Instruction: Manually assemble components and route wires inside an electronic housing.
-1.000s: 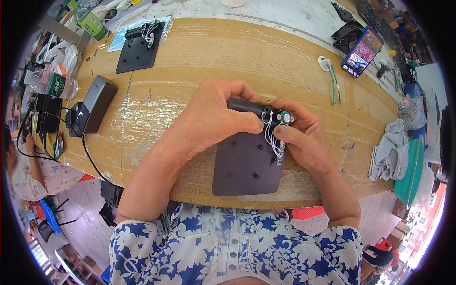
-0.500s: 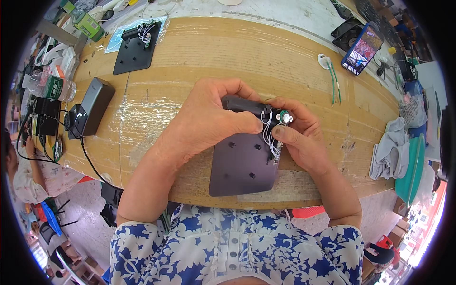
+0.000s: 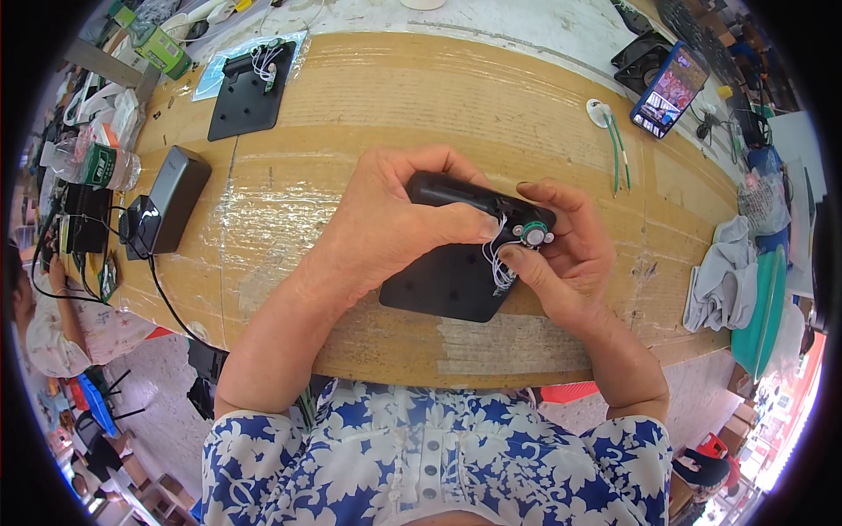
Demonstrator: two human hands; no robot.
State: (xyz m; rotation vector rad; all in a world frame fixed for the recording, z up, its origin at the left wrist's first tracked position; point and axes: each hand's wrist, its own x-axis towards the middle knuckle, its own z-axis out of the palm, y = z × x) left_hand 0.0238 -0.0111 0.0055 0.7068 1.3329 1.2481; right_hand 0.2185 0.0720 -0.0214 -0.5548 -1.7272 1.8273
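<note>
A black plastic panel (image 3: pixel 447 285) with a thick rounded bar along its far edge is held between my two hands. My left hand (image 3: pixel 403 210) grips the bar, thumb on the near side and fingers curled behind it. At the bar's right end sits a small round green-rimmed part (image 3: pixel 533 234) with silvery studs beside it. White wires (image 3: pixel 496 254) run from there down onto the panel. My right hand (image 3: pixel 570 250) closes round this end, its thumb pressing by the wires and its fingers at the bar's far side.
A similar black panel with wires (image 3: pixel 250 101) lies at the far left. A dark grey box (image 3: pixel 178 188) with a black cable stands on the left. Green wires (image 3: pixel 617 149) and a propped phone (image 3: pixel 669 90) are at the far right. Grey cloth (image 3: pixel 721 276) hangs near the right edge.
The panel has tilted, so its flat plate looks shorter and its bar shows more. Its right end has shifted slightly right and down. My right fingers have moved off the bar's top.
</note>
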